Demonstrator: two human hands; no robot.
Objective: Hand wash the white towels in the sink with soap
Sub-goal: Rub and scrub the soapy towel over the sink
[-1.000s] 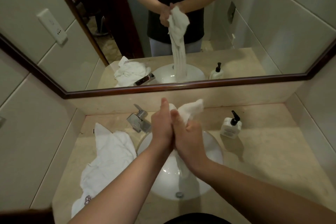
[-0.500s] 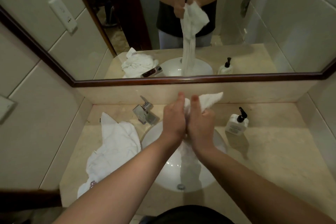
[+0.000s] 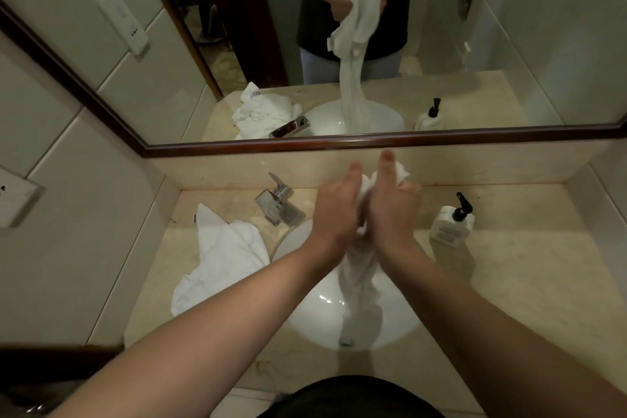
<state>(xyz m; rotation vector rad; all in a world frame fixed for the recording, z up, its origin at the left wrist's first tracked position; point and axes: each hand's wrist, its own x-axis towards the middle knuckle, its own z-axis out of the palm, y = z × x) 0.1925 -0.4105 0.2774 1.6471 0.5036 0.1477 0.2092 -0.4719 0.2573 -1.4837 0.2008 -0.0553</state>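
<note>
One white towel [image 3: 356, 278] is rubbed over the sink [image 3: 400, 309] between pressed-together left hand [image 3: 334, 214] and right hand [image 3: 393, 210]; a second towel [image 3: 224, 258] lies unwashed, judging by its place on the counter.

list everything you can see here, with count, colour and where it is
towel in hands: 1, white, pressed between both hands, hanging into the sink
towel on counter: 1, white, crumpled left of the sink
sink: 1, white, round, centre of counter
faucet: 1, chrome, behind the sink to its left
soap bottle: 1, white with black pump, right of the sink
counter: 1, beige
mirror: 1, dark wood frame, on the wall
left hand: 1, on the towel
right hand: 1, on the towel
</note>
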